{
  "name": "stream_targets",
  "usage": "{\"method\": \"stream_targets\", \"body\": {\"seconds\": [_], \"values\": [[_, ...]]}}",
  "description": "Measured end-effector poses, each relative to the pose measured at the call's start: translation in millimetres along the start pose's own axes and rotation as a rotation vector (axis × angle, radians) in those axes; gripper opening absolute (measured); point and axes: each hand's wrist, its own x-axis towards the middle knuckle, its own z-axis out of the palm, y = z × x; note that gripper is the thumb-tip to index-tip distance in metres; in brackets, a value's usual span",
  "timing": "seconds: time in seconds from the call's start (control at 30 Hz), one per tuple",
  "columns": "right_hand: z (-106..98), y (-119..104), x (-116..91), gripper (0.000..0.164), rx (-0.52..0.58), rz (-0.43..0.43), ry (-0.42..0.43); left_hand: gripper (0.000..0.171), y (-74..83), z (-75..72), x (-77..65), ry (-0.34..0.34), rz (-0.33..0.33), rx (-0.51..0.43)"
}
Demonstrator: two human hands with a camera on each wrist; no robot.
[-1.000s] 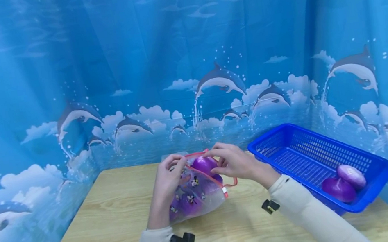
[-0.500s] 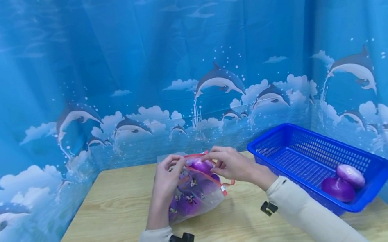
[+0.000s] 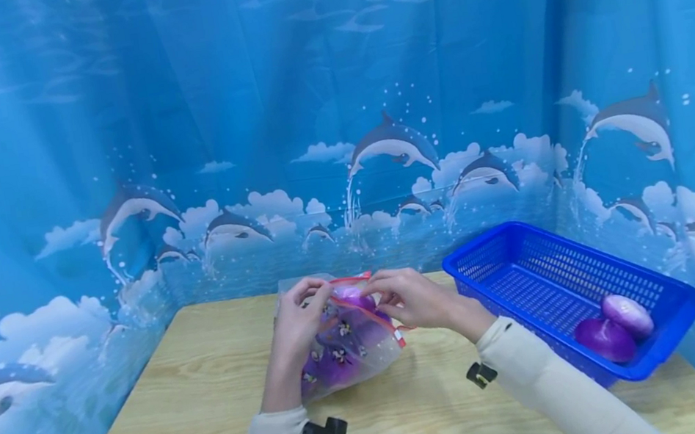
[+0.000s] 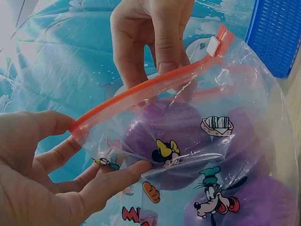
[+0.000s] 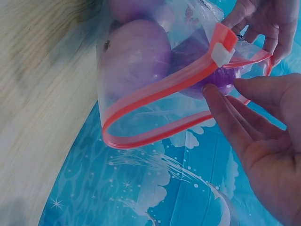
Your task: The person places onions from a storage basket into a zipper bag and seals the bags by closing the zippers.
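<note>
A clear zip bag with red-orange edging and cartoon prints stands on the table, several purple onions inside. My left hand pinches the bag's rim at the left end of its mouth, as the left wrist view shows. At the mouth, my right hand has its fingertips on the top of the uppermost onion; the fingers are fairly straight. That onion lies below the red rim, behind the clear film in the left wrist view. A white slider sits at the zip's far end.
A blue perforated basket stands to the right on the wooden table, with two purple onions at its near end. A dolphin-print curtain hangs right behind the table.
The uppermost onion has sunk lower into the bag, with my right hand moving slightly down and left at the mouth. My left hand keeps its grip on the rim.
</note>
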Motion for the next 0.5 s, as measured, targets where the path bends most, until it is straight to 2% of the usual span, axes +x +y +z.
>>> {"method": "stream_targets", "body": {"seconds": [0.3, 0.5], "values": [[1.9, -0.3, 0.0, 0.029, -0.056, -0.040, -0.040, 0.023, -0.7, 0.4, -0.9, -0.015, 0.014, -0.020], [5.5, 0.1, 1.0, 0.037, -0.013, -0.069, -0.109, 0.024, 0.0, 2.8, -0.8, -0.038, 0.045, -0.076]]}}
